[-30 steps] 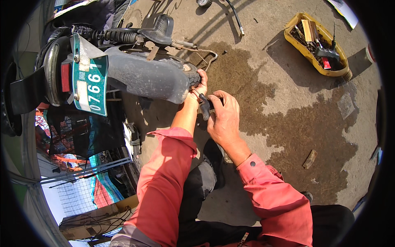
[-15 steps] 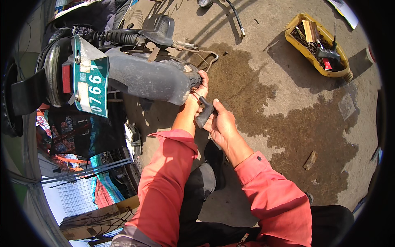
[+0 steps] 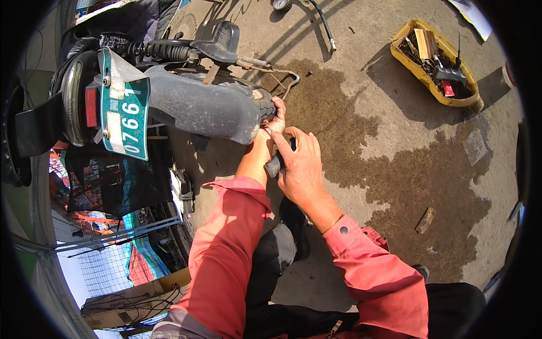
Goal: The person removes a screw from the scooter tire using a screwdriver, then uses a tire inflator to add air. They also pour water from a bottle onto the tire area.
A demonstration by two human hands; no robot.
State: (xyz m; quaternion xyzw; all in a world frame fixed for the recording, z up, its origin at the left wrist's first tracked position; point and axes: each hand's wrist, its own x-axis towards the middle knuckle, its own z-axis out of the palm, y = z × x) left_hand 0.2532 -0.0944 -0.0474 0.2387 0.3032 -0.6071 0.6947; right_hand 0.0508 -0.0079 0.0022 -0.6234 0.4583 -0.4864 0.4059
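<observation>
A scooter's rear tire [image 3: 263,105] shows at the end of its dusty grey mudguard [image 3: 206,104]. My left hand [image 3: 270,129] is wrapped against the tread, its fingertips curling over the edge and the rest partly hidden. Just below it, my right hand [image 3: 304,166] lies back-up over a tire plug tool [image 3: 273,166] with a dark, angled handle. Only the handle's end shows beside that hand; its thin shank is mostly covered at the tread. My right fingers bend around the handle, the thumb out of sight.
A cut-open yellow jug [image 3: 402,53] full of tools stands at the upper right. A hose [image 3: 323,25] and a round gauge [image 3: 280,4] lie at the top. Wet ground [image 3: 395,186] spreads to the right, with a small brown scrap [image 3: 426,220]. The kickstand [image 3: 292,79] juts past the wheel.
My right hand has turned from holding the handle with its thumb up to lying over it, back upward, fingers nearer the tread. My left hand stays in place on the tire.
</observation>
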